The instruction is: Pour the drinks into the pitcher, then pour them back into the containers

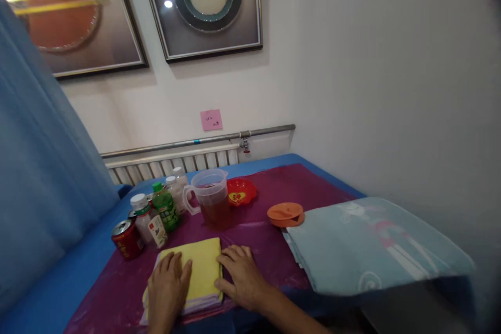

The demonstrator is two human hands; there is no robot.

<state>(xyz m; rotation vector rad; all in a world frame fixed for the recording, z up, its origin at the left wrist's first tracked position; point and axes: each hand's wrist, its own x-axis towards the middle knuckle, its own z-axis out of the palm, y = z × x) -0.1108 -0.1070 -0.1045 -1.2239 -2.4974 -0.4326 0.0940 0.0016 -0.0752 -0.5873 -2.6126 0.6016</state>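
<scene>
A folded yellow cloth (203,266) lies near the front edge of the table, with pale lilac layers showing under it. My left hand (167,284) rests on the cloth's left part, palm down and fingers apart. At the cloth's right edge is my right hand (241,276), its fingers stretched out and the thumb by the cloth's side. Behind the cloth stands a clear plastic measuring jug (211,201) with reddish-brown liquid in it, its handle to the left. Neither hand grips anything.
Left of the jug stand a red can (127,240), a white-capped bottle (151,224), a green bottle (166,206) and other bottles. A red dish (242,191), an orange lidded container (285,214) and a folded light-blue cloth (352,250) lie to the right, on a purple sheet (270,261).
</scene>
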